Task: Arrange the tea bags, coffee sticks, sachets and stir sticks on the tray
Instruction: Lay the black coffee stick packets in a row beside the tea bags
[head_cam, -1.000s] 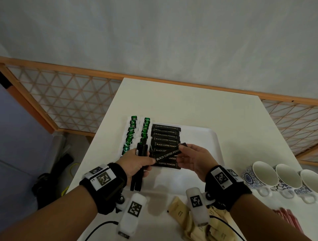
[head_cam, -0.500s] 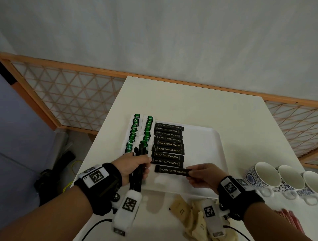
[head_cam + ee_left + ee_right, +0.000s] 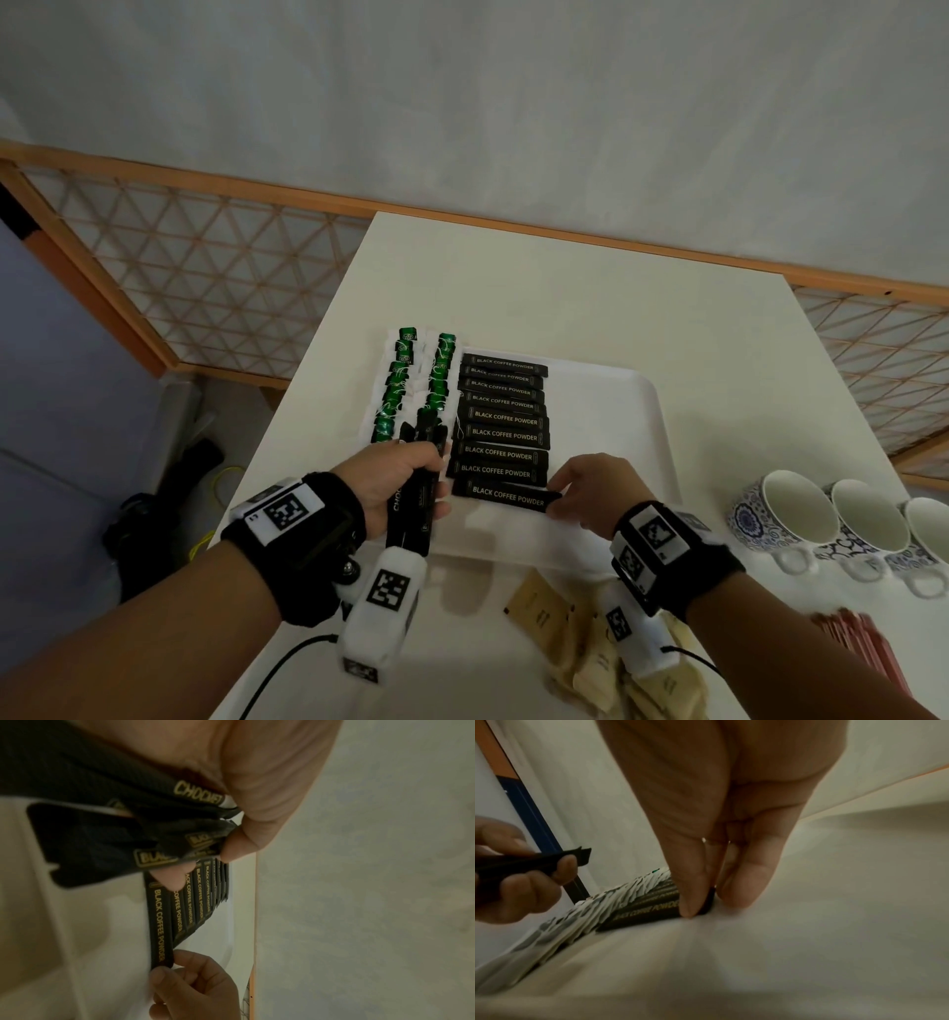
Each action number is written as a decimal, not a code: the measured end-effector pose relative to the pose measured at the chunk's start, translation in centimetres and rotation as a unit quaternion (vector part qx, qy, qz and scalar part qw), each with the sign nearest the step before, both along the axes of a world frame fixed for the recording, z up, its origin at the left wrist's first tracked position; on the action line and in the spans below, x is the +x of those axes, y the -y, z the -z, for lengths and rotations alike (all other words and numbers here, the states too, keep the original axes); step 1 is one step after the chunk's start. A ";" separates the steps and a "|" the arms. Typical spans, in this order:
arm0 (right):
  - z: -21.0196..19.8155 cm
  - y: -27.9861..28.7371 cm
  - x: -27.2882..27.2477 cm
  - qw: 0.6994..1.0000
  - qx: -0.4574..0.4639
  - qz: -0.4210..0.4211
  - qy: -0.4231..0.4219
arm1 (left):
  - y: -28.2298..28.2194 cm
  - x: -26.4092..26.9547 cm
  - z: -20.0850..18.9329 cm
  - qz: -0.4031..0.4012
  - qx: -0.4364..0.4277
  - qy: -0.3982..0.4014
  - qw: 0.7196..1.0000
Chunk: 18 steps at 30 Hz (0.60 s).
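A: White tray [image 3: 626, 447], far left — tea bags [image 3: 411, 380] and a coffee-stick column [image 3: 506, 419] laid; tan sachets [image 3: 590, 652], red sticks [image 3: 857, 637] wait nearby.

B: Left hand [image 3: 395, 478] grips spare sticks [image 3: 416, 514]; right hand [image 3: 595, 488] pinches the nearest stick [image 3: 506, 496] — down on the tray.

Two bare forearms reach forward, each wrist in a black band with a white marker. The left hand [image 3: 395, 478] is curled into a fist-like grip; the right hand [image 3: 590, 488] points down, thumb and fingers [image 3: 693, 882] pinched together
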State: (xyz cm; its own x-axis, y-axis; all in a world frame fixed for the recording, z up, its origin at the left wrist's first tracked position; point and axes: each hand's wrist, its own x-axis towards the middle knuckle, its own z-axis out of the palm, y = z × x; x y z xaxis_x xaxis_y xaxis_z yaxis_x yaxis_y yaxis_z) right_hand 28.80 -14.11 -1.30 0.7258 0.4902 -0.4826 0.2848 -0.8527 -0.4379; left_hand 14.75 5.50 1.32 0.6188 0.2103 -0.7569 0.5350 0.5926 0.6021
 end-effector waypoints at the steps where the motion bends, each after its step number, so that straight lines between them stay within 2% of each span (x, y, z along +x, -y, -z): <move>1: 0.1 -0.2 -0.1 1.000 0.002 0.000 -0.001 | -0.1 -0.1 0.1 0.002 0.007 0.000 1.000; 9: 0.7 -1.3 -0.1 1.000 0.010 -0.002 0.011 | -0.9 -0.5 0.2 0.035 0.060 -0.015 0.997; 18: 0.5 -1.3 -0.2 0.998 0.057 0.008 0.021 | -0.5 -0.4 0.3 0.023 0.060 0.006 0.998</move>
